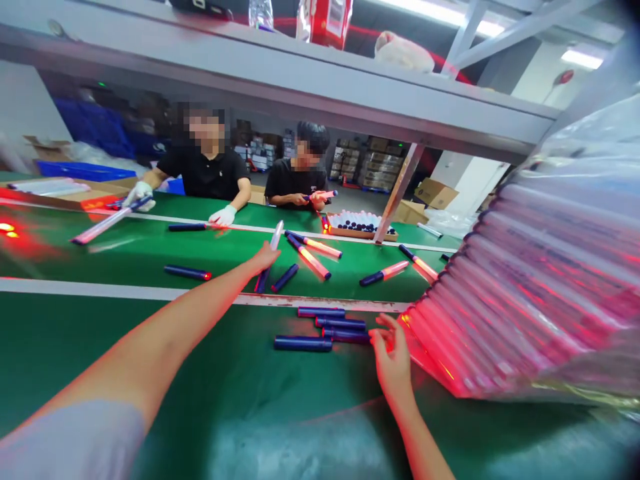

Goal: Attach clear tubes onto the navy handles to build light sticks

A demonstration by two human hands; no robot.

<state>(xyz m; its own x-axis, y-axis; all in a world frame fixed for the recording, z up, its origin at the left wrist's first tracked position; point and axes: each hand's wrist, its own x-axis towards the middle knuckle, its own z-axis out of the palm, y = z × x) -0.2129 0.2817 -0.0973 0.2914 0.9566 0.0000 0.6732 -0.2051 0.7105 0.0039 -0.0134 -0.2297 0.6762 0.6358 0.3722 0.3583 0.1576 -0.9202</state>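
Note:
My left hand [264, 259] reaches across the green belt and overlaps a navy light wand with a pale translucent tube [269, 257]. Whether it grips the wand is hard to tell. My right hand [393, 353] hangs open just beside the ends of several navy tubes [325, 325], which lie side by side on the belt. To its right, a stack of red-glowing translucent tubes [500, 300] fills a clear plastic bag. More navy wands with glowing tubes [313, 257] lie scattered beyond my left hand.
Two co-workers [205, 173] [297, 173] in black shirts sit across the green belt [100, 347]; one wears white gloves [223, 215]. A tray of white tubes [357, 227] sits on the belt. A grey shelf [250, 73] crosses overhead on a metal post [399, 193].

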